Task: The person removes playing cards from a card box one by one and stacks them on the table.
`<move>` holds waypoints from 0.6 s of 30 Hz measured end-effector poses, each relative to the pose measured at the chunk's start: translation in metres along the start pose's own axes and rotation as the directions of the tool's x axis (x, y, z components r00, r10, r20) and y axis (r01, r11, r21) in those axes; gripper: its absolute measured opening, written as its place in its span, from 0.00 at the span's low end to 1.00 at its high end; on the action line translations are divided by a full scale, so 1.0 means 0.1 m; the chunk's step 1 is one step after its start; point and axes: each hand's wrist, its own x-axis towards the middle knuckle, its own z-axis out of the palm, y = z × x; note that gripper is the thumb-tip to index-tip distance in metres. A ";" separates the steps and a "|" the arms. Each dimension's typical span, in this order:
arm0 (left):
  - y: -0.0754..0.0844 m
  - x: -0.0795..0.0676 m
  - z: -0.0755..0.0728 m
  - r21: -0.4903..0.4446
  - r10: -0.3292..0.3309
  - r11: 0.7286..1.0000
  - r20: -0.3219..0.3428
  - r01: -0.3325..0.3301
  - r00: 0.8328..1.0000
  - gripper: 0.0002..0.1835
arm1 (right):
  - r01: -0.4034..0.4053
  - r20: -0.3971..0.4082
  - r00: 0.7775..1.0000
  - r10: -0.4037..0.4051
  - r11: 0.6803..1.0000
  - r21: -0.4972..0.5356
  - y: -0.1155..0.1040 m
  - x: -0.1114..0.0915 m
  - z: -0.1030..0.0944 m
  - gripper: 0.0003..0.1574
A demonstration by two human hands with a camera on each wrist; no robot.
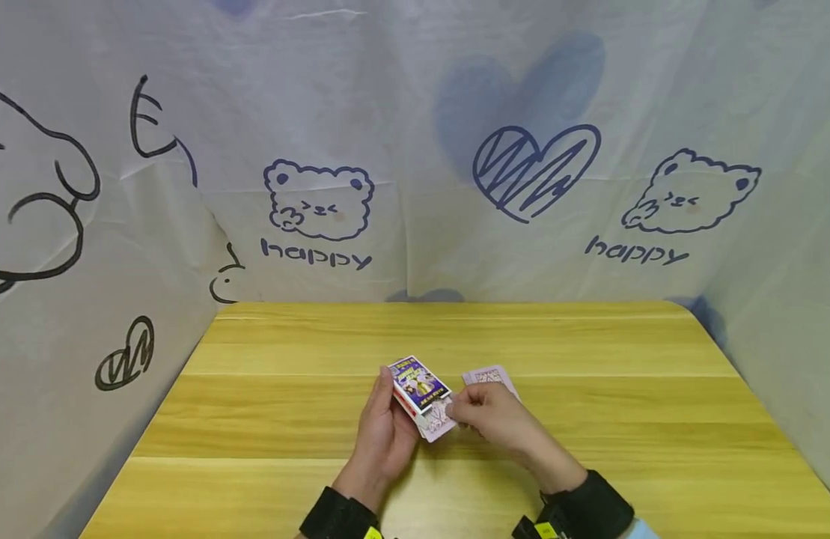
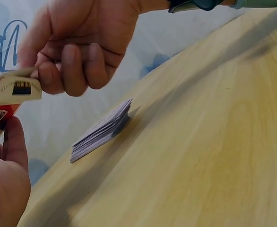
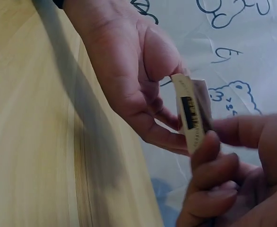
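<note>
My left hand [image 1: 385, 434] grips a playing card box [image 1: 417, 383] from its left side, thumb along the edge. The box has a purple and yellow face with a white border and a red side. Patterned-back playing cards [image 1: 436, 424] stick out of its near end. With thumb and forefinger my right hand [image 1: 492, 419] pinches at these cards' right edge. In the right wrist view, the box's pale end flap [image 3: 189, 113] with a dark printed block lies between both hands. A stack of playing cards [image 2: 103, 130] rests on the table behind the right hand, which partly hides it in the head view.
The wooden table [image 1: 266, 419] has a light yellow grain. White cloth [image 1: 415, 112] with drawn bears, hearts and lettering hangs behind it and along both sides. Black bands [image 1: 583, 509] are strapped round both wrists.
</note>
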 end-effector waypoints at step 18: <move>0.00 0.02 -0.05 -0.012 0.008 1.000 -0.010 -0.008 1.000 0.40 | 0.041 0.006 0.999 -0.041 0.995 -0.090 0.02 -0.03 -0.10 0.12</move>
